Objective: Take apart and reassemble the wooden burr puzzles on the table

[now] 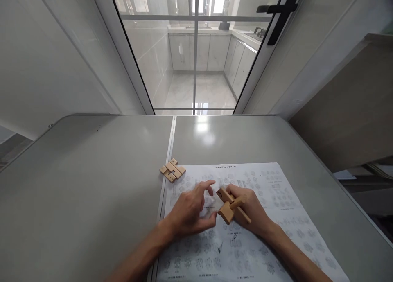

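My right hand (pixel 253 206) grips several interlocked wooden puzzle pieces (pixel 227 212) over the printed sheet. One of these pieces carries a dark mark like a 3 on its end. My left hand (pixel 192 208) is just left of them, its thumb and forefinger spread apart with nothing between them. The left thumb tip comes close to the pieces; I cannot tell whether it touches. Beyond my left hand, more notched wooden pieces (pixel 172 170) lie flat and close together at the sheet's upper left corner. Parts of the held pieces are hidden by my right fingers.
A white sheet (pixel 294 208) printed with rows of small diagrams lies under my hands. The grey table (pixel 92 183) has a metal seam (pixel 171 138) running down it. Past its far edge stands a glass door (pixel 181 65) with a black handle (pixel 278 12).
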### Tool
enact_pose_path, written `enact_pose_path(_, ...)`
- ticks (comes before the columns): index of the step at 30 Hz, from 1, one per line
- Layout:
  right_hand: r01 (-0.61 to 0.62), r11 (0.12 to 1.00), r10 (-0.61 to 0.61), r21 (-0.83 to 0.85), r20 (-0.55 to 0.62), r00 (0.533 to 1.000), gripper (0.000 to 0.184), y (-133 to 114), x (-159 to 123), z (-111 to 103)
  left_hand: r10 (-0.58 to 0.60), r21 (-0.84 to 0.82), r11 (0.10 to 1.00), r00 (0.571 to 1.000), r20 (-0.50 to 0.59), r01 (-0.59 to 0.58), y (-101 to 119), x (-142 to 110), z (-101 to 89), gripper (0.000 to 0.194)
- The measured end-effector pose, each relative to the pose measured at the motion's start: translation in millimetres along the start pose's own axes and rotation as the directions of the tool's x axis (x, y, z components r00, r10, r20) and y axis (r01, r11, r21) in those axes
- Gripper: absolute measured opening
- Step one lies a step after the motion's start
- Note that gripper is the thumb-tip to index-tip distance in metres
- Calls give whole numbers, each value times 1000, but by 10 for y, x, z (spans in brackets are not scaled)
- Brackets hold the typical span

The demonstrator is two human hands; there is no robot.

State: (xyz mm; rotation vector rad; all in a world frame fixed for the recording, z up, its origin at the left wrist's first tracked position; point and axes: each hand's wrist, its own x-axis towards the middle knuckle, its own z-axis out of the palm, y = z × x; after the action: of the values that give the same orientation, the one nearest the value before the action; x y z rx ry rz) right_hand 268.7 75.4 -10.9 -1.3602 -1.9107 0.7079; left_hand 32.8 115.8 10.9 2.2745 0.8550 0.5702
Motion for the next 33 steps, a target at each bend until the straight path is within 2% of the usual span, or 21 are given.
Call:
enact_pose_path(3, 18, 998, -21, -58, -51, 998, 21, -70, 14, 7, 66, -18, 998, 997, 37, -66, 9, -16, -28, 112)
enact_pose_path(5, 18, 994, -26, -105, -79, 997, 19, -105, 14, 20, 83, -33, 996, 996, 44, -82, 24, -13, -41, 125)
enact_pose_path(13, -64, 965, 14, -254, -195, 981, 20, -146, -8, 146, 48, -97, 994, 998, -40, -52, 101, 13, 64, 142)
enact_pose_path(16, -44, 972, 1, -231, -185, 983, 19, -168, -1, 181, 16, -110, 994, 998, -54, -22, 97, 6, 122, 136)
enact_pose_path(20, -11, 998, 3, -67, -121, 993, 13, -183, 0, 174, -14, -180, 984, 994, -110, -6, 77, -4, 142, 125)
enact_pose_path(24, -123, 971, 133, 205, -36, 990, 7, -179, -1, 110, 15, -234, 971, 986, -163, -53, 79, 4, 118, 118)
enact_pose_path(26, -180, 925, 199, 336, -22, 980, 7, -179, 10, 70, 16, -241, 969, 982, -188, -62, 89, 10, 100, 111)
enact_pose_path(28, -225, 844, 243, 487, 27, 970, 15, -182, 25, 35, -4, -240, 970, 976, -217, -49, 98, 15, 84, 104)
enact_pose_path(31, -257, 698, 228, 668, 134, 965, 28, -192, 39, 7, -41, -236, 972, 965, -259, -22, 99, 20, 72, 98)
enact_pose_path(33, -266, 678, 212, 685, 164, 963, 34, -203, 41, 4, -33, -230, 973, 964, -263, -29, 93, 23, 74, 98)
